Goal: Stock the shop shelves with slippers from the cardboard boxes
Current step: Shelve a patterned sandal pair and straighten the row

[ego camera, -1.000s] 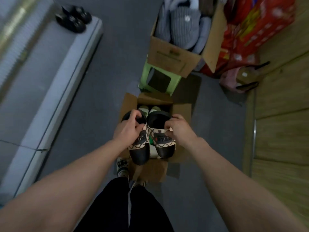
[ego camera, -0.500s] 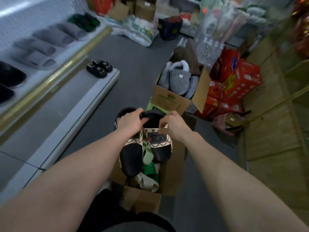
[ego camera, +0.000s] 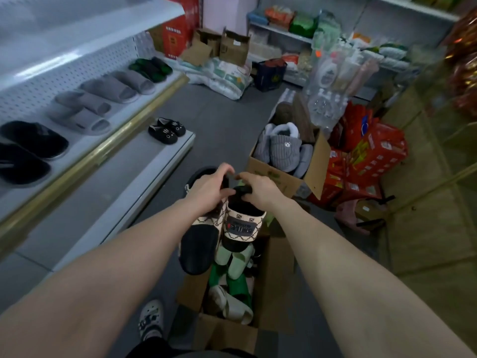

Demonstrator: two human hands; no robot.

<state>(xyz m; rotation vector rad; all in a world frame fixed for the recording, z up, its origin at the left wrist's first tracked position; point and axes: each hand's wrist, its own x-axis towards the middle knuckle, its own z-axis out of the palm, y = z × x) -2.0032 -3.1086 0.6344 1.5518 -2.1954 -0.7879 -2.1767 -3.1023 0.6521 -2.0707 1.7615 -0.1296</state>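
Observation:
I hold a pair of black slides with beige patterned straps above an open cardboard box (ego camera: 280,285). My left hand (ego camera: 210,189) grips the heel of the left slide (ego camera: 197,250). My right hand (ego camera: 255,188) grips the heel of the right slide (ego camera: 242,226). Both slides hang toe-down toward me. Inside the box lie several green and white slippers (ego camera: 232,282). To the left runs the shop shelf (ego camera: 124,112) with grey, black and green slippers in a row. The lower shelf (ego camera: 108,192) carries one small black pair (ego camera: 167,130).
A second cardboard box (ego camera: 273,174) of grey plush slippers stands ahead on the right. Red packages (ego camera: 371,156) and a wooden counter (ego camera: 438,202) line the right side. Sacks, boxes and a dark bag crowd the far floor. My shoe (ego camera: 152,319) is beside the near box.
Both hands have lifted the pair of slides up out of the box, and my view has swung upward, bringing the shelves and far end of the shop into sight.

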